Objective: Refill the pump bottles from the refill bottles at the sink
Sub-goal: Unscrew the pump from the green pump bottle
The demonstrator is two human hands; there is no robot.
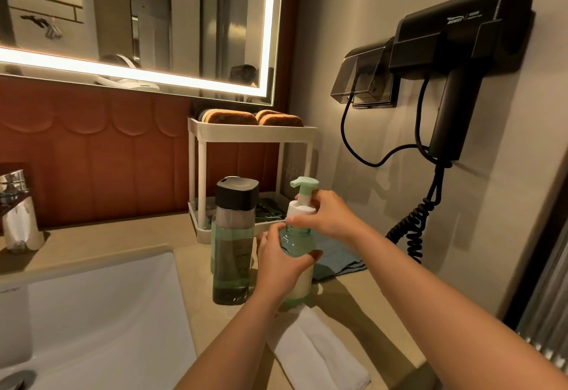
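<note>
A green pump bottle (296, 248) with a white collar and a pale green pump head (304, 185) stands on the counter, right of the sink. My left hand (281, 262) wraps around its body. My right hand (322, 216) grips the white collar at the neck. Just to the left stands a tall clear bottle (234, 251) with a dark square cap, partly filled with green liquid; neither hand touches it.
A white sink basin (92, 312) fills the lower left, with a chrome tap (15, 205) behind it. A white two-tier rack (249, 134) stands at the back. A folded white cloth (316, 352) and a blue cloth (338, 259) lie on the counter. A black hair dryer (461, 51) hangs on the right wall.
</note>
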